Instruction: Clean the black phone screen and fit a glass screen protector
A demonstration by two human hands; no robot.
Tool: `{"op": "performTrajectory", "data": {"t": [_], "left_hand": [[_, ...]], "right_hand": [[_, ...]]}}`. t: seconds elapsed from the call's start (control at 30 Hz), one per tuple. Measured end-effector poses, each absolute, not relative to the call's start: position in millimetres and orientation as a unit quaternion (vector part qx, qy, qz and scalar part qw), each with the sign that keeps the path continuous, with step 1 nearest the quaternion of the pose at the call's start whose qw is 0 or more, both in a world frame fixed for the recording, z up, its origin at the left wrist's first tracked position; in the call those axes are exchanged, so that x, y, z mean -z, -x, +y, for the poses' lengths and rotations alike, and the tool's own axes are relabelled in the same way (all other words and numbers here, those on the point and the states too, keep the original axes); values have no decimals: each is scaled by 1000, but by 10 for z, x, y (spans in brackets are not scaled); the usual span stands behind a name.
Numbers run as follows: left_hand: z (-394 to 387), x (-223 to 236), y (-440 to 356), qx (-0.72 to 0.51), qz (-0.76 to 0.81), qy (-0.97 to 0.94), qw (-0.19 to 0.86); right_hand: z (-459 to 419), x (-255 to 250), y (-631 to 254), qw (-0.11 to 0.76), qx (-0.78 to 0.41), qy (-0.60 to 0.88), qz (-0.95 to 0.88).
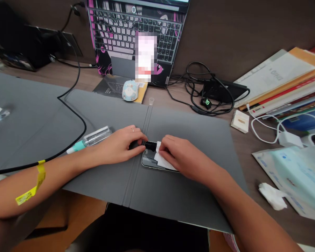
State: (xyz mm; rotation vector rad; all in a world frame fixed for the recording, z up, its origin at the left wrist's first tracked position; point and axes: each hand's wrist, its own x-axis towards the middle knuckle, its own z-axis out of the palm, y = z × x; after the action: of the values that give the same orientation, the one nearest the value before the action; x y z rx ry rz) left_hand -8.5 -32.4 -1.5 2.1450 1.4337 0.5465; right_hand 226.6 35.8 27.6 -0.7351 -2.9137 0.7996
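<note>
A phone (148,161) with a dark glossy face lies flat on the grey folding mat in front of me. My left hand (128,144) is at its left end, thumb and index finger curled against the upper left corner. A white wipe or tissue (163,161) is spread over the phone's middle. My right hand (180,155) pinches this wipe and presses it on the phone, hiding the phone's right part. Behind my left wrist lies a clear bottle (97,135) with a teal and white top.
The grey mat (194,206) covers the desk's front. A laptop (133,31) stands behind, with a mouse (130,90) before it. A black cable (81,120) crosses at left. At right are coiled cables (215,108), books (280,80), a crumpled tissue (273,196) and a plastic packet (296,175).
</note>
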Motion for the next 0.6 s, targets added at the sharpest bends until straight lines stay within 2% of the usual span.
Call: {"op": "performTrajectory", "data": {"t": [0.23,0.47,0.6], "left_hand": [[-331,50,86,-216,522,-787,247],[-323,47,88,-210,522,-788,250],[-333,29,85,-211,521,-791,243]], "right_hand": [[144,-137,-2019,36,-175,177,-968],[334,-280,-2238,-4,-288,213,-934],[462,-298,-2339,-2,-289,236,-928]]}}
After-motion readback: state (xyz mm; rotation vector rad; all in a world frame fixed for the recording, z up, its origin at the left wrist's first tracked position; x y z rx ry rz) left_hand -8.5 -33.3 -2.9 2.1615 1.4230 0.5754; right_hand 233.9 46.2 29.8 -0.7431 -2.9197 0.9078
